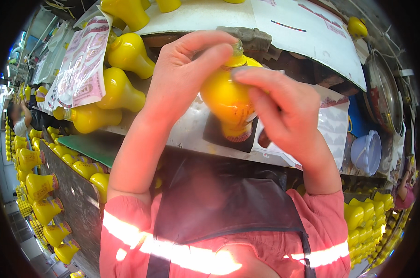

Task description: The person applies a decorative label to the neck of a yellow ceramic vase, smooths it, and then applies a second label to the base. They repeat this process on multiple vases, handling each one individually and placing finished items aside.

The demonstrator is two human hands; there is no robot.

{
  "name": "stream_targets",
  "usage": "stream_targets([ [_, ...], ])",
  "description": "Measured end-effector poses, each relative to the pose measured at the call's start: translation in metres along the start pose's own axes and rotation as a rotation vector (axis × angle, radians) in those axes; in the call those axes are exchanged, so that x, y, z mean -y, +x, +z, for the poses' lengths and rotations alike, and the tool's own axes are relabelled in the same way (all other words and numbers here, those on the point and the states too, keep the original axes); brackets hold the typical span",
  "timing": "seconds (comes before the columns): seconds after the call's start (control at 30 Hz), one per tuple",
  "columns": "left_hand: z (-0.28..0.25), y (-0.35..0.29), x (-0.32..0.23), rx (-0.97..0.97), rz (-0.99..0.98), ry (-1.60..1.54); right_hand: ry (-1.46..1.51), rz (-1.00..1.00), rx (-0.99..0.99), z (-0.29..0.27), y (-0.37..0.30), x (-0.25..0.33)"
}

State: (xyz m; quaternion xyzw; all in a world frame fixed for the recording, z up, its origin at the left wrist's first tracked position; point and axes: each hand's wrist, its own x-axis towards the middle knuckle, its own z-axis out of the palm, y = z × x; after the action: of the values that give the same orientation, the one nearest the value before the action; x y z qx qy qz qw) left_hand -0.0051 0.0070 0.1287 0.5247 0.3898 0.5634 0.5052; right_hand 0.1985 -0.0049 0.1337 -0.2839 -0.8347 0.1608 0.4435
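A glossy yellow bottle [224,99] with a bulging upper body and a clear threaded glass neck stands in front of me, slightly tilted. Its narrow foot, printed in red, rests on a dark pad [210,132]. My left hand [187,69] is closed at the neck, thumb and fingers pinching around the glass. From the other side my right hand [284,104] curls against the bottle's shoulder, its index fingertip pressed just below the neck and its thumb lower on the body. Something greyish shows at that index fingertip; I cannot tell what it is.
Several yellow bottles [122,90] lie at the left beside printed label sheets [82,69]. More label sheets [330,118] lie on the right. A grey cloth [249,38] sits behind the bottle. A pale blue bucket [366,153] stands at right. Racks of bottles [365,217] flank me.
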Motion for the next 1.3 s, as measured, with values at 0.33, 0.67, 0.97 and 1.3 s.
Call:
stream_targets([
  [0.33,0.003,0.000,-0.004,0.000,-0.020,0.021,0.320,0.340,-0.070,-0.003,0.005,-0.009],
  [0.67,0.002,-0.002,-0.007,0.077,0.067,0.036,0.693,0.674,0.231,-0.025,0.036,-0.026],
  [0.97,0.002,-0.007,-0.010,0.041,0.018,0.086,0.303,0.488,-0.044,-0.012,0.012,0.006],
  [1.3,0.005,-0.013,-0.015,0.060,-0.003,0.087,-0.494,-0.041,0.232,0.003,-0.011,0.042],
])
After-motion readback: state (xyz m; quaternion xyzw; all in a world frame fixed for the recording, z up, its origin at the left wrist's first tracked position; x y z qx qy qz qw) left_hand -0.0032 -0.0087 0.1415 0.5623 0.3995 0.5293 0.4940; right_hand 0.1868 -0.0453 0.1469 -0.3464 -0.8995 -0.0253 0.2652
